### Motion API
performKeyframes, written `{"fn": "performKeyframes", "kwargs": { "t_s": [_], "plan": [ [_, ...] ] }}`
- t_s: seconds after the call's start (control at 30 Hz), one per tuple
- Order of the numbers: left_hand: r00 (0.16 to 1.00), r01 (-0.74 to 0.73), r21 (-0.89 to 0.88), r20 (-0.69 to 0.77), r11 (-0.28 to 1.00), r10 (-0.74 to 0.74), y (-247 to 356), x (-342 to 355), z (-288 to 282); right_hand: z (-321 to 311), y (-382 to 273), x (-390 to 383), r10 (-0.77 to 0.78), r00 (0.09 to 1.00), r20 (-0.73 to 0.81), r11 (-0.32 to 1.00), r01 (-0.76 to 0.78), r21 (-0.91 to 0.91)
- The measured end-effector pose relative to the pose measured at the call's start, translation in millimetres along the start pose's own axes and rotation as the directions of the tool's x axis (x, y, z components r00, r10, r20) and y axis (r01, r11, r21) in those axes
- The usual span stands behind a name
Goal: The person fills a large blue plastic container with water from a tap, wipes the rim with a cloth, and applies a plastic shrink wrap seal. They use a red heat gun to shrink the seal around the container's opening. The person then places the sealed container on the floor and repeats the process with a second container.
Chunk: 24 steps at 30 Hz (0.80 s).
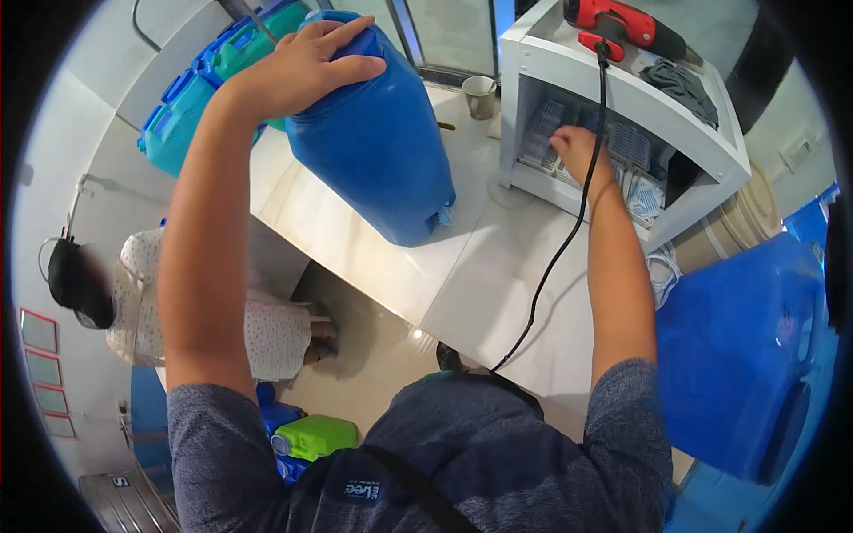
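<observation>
You had a big blue jug [373,164] on the white counter [462,266], at about 11 o'clock from the middle of the view. It stood on its base, though I cannot tell whether it leaned slightly. Your left hand [302,67] lay over its top, thumb and forefinger stretched out; the other fingers were hidden, so I cannot tell whether they gripped it.

Your right hand [582,147] was inside the white cabinet [509,115] at 1 o'clock, its fingers bunched near some plastic baskets [629,147]. I cannot tell whether those fingers held anything.

As for progress, I judge that you were partway through: the jug was already in place on the counter and steadied by hand, while the reach into the cabinet looked unfinished. Nothing from the cabinet showed beside the jug or on it. Whether the jug itself was finished with, I cannot tell.

The red power tool [626,27] lay on top of the cabinet at 1 o'clock, untouched by you, its black cord [582,213] running down past your right wrist. Teal jugs [182,124] stood at 10 o'clock, and another large blue container [733,355] sat at 4 o'clock, both well apart from your hands.
</observation>
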<state>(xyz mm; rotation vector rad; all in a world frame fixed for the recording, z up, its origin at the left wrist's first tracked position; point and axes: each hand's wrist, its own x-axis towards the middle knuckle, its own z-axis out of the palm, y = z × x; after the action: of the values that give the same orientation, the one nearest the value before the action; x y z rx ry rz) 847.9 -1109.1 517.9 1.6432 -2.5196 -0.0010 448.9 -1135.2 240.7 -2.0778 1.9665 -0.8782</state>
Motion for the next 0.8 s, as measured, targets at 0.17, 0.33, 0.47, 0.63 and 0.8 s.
{"fn": "performKeyframes", "kwargs": {
  "t_s": [0.17,0.33,0.47,0.63,0.8],
  "plan": [
    [0.974,0.217,0.072,-0.082,0.973,-0.211,23.2,-4.8,8.2,44.2,-8.8,39.4,0.057,0.976,0.208,0.914,0.032,-0.404],
    [0.929,0.37,0.191,-0.045,0.909,-0.368,26.8,-1.8,-3.3,51.3,-0.7,55.4,0.107,0.965,0.24,0.869,0.026,-0.494],
    [0.946,0.315,-0.186,-0.011,0.931,-0.323,-11.8,-62.8,-41.3,8.4,-8.1,21.8,0.001,0.924,-0.382,0.995,-0.037,-0.088],
    [0.99,0.115,-0.518,-0.006,0.847,-0.138,-34.9,-170.9,8.6,-79.3,-46.0,-114.6,0.33,0.867,-0.373,0.873,-0.129,0.471],
    [0.977,-0.118,-0.649,0.059,0.751,0.205,54.4,-181.3,108.4,-102.2,-116.7,-191.4,0.23,0.97,-0.071,0.503,-0.056,0.863]
  ]
}}
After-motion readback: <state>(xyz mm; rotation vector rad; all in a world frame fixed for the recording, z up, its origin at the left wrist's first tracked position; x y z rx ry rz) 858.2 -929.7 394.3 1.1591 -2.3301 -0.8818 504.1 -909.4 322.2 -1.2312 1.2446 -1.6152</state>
